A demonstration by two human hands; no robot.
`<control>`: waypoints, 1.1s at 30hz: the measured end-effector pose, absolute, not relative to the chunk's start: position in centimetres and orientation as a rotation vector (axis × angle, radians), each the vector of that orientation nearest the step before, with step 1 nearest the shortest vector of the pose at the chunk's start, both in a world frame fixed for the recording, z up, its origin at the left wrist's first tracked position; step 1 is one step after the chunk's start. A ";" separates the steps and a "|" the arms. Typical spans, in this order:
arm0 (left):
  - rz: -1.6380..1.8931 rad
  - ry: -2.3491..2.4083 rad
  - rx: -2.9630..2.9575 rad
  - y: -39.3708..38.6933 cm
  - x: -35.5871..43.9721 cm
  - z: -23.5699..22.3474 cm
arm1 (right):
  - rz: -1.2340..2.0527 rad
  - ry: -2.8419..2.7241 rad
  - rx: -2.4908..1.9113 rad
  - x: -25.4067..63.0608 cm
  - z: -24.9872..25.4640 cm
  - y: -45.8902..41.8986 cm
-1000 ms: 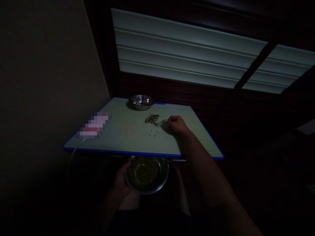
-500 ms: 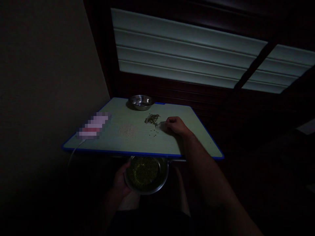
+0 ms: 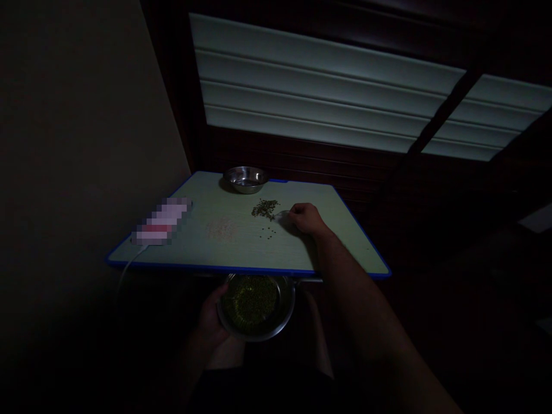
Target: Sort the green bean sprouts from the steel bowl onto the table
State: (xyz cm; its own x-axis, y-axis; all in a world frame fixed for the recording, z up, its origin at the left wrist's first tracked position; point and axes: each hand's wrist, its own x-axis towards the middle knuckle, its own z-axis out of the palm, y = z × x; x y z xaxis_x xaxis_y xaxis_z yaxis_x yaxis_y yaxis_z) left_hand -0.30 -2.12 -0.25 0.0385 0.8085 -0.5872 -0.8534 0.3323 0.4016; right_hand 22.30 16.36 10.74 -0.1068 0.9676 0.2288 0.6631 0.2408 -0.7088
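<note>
Below the table's near edge, my left hand (image 3: pixel 213 319) is closed on the left rim of a metal bowl (image 3: pixel 284 325). Inside it lie many small green beans (image 3: pixel 252 302), perhaps mung beans. Over the table, my right hand (image 3: pixel 305 218) pinches a small pale, spoon-like tool (image 3: pixel 282 217); dimness hides its exact kind. Its tip meets the right edge of a loose pile of dark green beans (image 3: pixel 264 209). Several single beans (image 3: pixel 267 231) are scattered in front of that pile.
The pale table (image 3: pixel 276 256) has a blue edge. A second metal bowl (image 3: pixel 245 181) stands at its back. On the left lies a blurred pinkish object (image 3: pixel 161 223) with a white cable (image 3: pixel 126 270). Pale grains (image 3: pixel 221 229) are spread left of the beans. Slatted panels (image 3: pixel 310 80) rise behind.
My right hand and the tool have shifted slightly, staying at the right edge of the bean pile. The left hand keeps its hold on the bowl. The view has moved a little.
</note>
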 end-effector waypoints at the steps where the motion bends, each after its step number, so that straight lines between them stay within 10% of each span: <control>1: 1.275 0.857 -0.064 -2.1 -0.3 -0.2 | 0.566 -1.834 -1.500 22.3 10.7 16.4; 33: 1.240 0.820 -0.042 -2.2 -0.1 0.1 | 0.767 -1.842 -1.308 21.8 10.2 16.6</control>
State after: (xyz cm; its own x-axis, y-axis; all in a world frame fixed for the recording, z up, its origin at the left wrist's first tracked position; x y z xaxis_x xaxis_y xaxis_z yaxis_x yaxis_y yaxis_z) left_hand -0.12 -2.20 0.07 0.0840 0.8165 -0.5711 -0.8452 0.3620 0.3931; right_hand 21.76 16.63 10.16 -0.2084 0.9517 0.2253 0.5108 0.3024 -0.8048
